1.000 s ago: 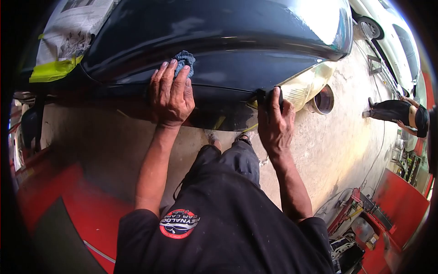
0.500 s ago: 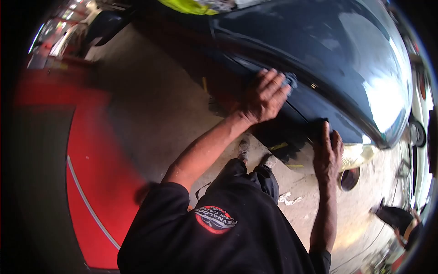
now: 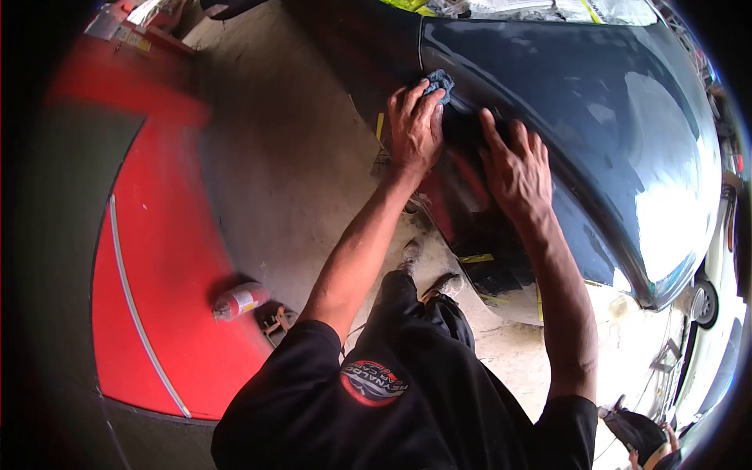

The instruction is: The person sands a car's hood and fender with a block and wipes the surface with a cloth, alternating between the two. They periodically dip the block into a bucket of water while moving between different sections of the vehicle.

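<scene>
My left hand (image 3: 415, 131) is closed on a crumpled blue cloth (image 3: 440, 84), pressed against the side of a dark, glossy car body (image 3: 548, 86) near a vertical panel seam. To its right, my right hand (image 3: 518, 168) has its fingers spread, with the fingertips at the dark panel just below the raised body line. Nothing shows in that hand. Part of the panel under both hands is hidden by them and by shadow.
Strips of yellow tape (image 3: 476, 258) mark the car's lower edge. A red panel (image 3: 172, 313) with a grey strip stands at left, near a red cylinder (image 3: 239, 301) on the floor. Another person (image 3: 642, 435) is low at the right, near a light-coloured car (image 3: 717, 337).
Both hands have moved up and left along the car's side, the right one farther, bringing it closer to the left. The cloth moved with my left hand. The camera view has shifted.
</scene>
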`<state>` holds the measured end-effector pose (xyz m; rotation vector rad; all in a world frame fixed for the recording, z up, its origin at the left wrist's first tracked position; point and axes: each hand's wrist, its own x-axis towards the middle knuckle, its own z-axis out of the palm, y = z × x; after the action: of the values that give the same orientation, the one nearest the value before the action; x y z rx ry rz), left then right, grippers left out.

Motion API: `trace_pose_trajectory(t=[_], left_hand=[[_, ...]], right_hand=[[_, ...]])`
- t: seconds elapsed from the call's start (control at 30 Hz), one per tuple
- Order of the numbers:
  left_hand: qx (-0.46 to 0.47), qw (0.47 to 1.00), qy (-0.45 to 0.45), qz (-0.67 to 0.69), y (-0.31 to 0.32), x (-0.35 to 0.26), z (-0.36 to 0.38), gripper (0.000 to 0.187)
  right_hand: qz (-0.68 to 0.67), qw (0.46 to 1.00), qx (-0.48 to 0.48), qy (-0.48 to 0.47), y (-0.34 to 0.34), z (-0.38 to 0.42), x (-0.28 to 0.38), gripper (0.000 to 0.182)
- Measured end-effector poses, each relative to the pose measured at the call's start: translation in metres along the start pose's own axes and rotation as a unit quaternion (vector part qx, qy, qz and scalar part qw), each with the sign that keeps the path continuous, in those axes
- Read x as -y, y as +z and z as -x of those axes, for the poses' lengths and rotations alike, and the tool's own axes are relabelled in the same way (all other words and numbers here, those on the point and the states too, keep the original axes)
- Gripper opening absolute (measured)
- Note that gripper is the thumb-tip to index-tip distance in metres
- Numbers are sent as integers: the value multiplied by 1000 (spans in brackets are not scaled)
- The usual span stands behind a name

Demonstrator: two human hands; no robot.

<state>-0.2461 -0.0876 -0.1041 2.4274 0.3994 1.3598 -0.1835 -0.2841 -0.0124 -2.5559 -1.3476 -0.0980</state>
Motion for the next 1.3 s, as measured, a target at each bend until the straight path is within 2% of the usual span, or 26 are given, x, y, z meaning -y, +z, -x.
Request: trace_pose_trajectory(t=[0.1,0.13,0.2,0.3,0.4,0.53,0.67,0.7,0.77,0.83,0.93,0.97,1.07,1.2,1.23,1.3], left_hand=[[11,998,-48,30,-20,17,1,22],[-27,997,-59,39,-30,27,8,23],[-31,994,-106,19,-54,57,29,25],[16,970,-238,35,-80,71,60,25],[48,952,-297,64,-71,59,78,24],[53,953,-278,106,-58,48,86,22],[41,935,-333,117,-95,69,92,22],[30,948,-306,85,-104,83,101,22],[29,935,-347,72,-116,98,114,22],[32,921,-382,71,-115,102,114,22],[51,922,-373,92,-110,100,118,22],[40,944,-317,86,-108,104,122,22],[57,919,-376,107,-125,109,130,22],[19,944,-326,45,-147,136,152,23],[30,935,-350,40,-149,136,152,23],[52,923,-378,55,-150,133,143,23]], right_hand=[[13,999,-18,-32,-1,16,-15,58],[54,998,-28,-27,2,38,-28,60],[83,994,-57,-35,2,89,-55,63],[77,996,-39,-33,1,82,-49,66],[38,997,-18,-58,10,8,-5,63],[62,990,-67,-107,28,-59,22,62],[35,991,-68,-108,15,-13,-7,63],[46,990,-70,-114,15,-13,-9,63],[67,989,-70,-114,16,-8,-10,63],[56,989,-54,-122,18,-44,10,62],[48,987,-72,-135,39,-105,46,62],[47,986,-82,-139,45,-114,51,62],[53,986,-72,-138,39,-94,38,63],[70,989,-36,-127,34,-95,34,65],[44,986,-52,-155,34,-107,38,66],[71,987,-39,-139,39,-119,50,67]])
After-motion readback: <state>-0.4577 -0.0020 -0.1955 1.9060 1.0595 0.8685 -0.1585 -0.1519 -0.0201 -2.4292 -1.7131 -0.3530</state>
